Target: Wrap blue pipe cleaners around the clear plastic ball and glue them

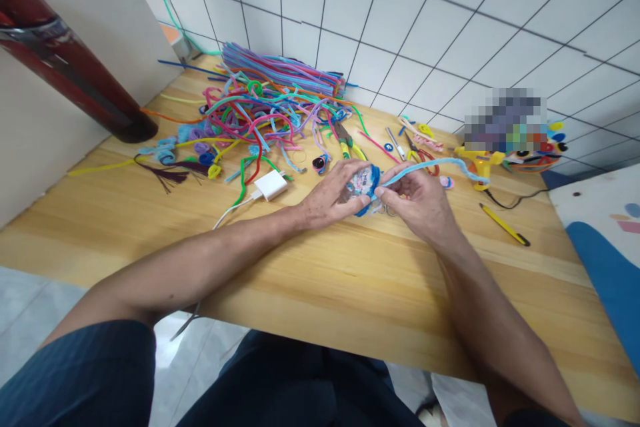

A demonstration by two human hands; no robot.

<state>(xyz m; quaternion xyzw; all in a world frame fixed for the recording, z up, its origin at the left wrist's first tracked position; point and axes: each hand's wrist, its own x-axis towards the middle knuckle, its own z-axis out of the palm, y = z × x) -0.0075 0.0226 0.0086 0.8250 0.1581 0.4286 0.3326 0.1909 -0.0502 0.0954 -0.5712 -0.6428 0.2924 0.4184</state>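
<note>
At frame centre, the blue chenille piece (364, 187) is pinched by the left hand (333, 197); the light-blue pipe cleaner (430, 167) is pinched by the right hand (417, 200). Wraps are best kept taut and close together.

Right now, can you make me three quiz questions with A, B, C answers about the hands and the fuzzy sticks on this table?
1. Where is the white charger?
A. left of the left hand
B. on the floor
C. on the glue gun

2. What colour is the pipe cleaner in the right hand?
A. red
B. light blue
C. black

3. How is the small blue craft piece held?
A. lying alone
B. between both hands
C. hanging from the wall

Answers: 1 A, it lies on the wooden table beside that hand. 2 B, a light blue strand runs from the fingers. 3 B, both hands' fingers pinch it.
</note>
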